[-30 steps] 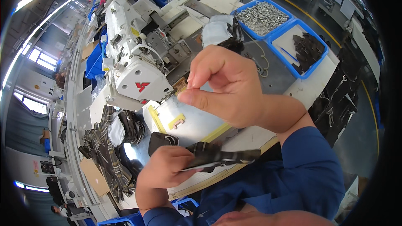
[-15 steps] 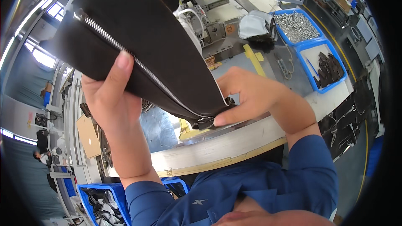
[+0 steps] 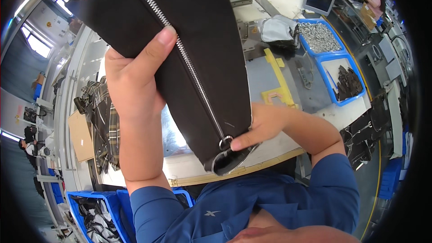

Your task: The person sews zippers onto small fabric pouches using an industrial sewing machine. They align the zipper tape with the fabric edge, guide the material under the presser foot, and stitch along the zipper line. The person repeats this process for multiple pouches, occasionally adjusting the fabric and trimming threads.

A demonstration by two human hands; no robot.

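Left hand grasps dark zippered pouch up high — right hand pinches its zipper pull near the table.

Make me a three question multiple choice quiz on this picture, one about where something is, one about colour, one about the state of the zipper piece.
1. Where is the right hand on the dark zippered fabric piece?
A. at its lower end, by the zipper slider
B. at its top corner
C. off it, on the table

2. What colour are the two bins at the right of the table?
A. red
B. blue
C. green

3. How is the fabric piece held?
A. lying flat on the table
B. folded in a bin
C. lifted up, the left hand gripping its side

Answers: 1 A, the fingertips sit at the zipper slider. 2 B, both rims are blue. 3 C, the thumb presses beside the metal zipper above the table.
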